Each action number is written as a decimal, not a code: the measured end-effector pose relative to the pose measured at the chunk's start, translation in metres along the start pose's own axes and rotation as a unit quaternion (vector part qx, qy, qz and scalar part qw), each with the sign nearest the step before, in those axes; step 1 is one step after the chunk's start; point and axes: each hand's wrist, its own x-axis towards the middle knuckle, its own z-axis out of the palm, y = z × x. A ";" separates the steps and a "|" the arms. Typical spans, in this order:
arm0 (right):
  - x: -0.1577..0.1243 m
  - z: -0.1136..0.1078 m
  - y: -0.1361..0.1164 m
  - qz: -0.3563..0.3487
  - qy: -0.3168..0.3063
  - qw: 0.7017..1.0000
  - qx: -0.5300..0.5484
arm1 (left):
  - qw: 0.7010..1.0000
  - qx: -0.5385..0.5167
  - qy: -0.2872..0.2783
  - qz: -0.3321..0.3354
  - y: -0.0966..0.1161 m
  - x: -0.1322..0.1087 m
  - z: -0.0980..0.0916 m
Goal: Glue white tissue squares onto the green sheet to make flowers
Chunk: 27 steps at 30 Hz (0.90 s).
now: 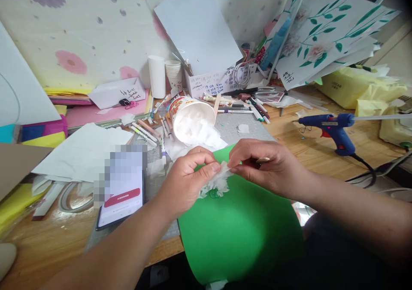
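Note:
My left hand [188, 176] and my right hand [265, 165] meet over a curved green sheet [240, 230] that hangs over the table's front edge. Both pinch a small crumpled white tissue piece [219, 181] between thumb and fingers, just above the sheet. My right hand also has a thin wooden stick [263, 160] tucked under its fingers. Behind the hands a patterned paper cup [189, 118] lies tipped on its side, full of white tissue.
A phone [120, 195] lies left of my hands. A blue glue gun [334, 129] rests on the wooden table at the right, its cord trailing forward. Markers and pens [148, 131], stacked paper cups [173, 73], coloured paper and painted leaf sheets [325, 32] crowd the back.

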 end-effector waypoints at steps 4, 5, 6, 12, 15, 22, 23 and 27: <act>-0.001 -0.003 0.002 -0.016 -0.003 1.000 0.012 | 1.000 -0.005 0.003 -0.005 0.000 0.000 0.000; 0.000 -0.004 0.001 -0.019 -0.004 1.000 0.018 | 1.000 -0.006 0.004 -0.006 0.000 0.001 -0.001; 0.000 -0.005 0.001 -0.020 -0.006 0.999 0.025 | 1.000 -0.008 0.007 -0.008 -0.001 0.000 -0.001; 0.002 -0.012 0.007 0.071 0.003 0.996 0.061 | 0.999 0.008 0.038 -0.015 -0.004 0.001 -0.003; 0.004 -0.017 0.018 0.171 0.022 0.983 0.069 | 0.998 0.018 0.062 -0.022 -0.005 0.002 -0.003; 0.004 -0.021 0.023 0.197 0.027 0.975 0.104 | 0.996 0.027 0.082 -0.032 -0.007 0.003 -0.003; 0.004 -0.022 0.022 0.195 0.023 0.974 0.110 | 0.995 0.027 0.088 -0.035 -0.007 0.003 -0.003; 0.005 -0.026 0.027 0.189 0.002 0.982 0.031 | 0.991 0.028 0.118 -0.047 -0.006 0.003 -0.003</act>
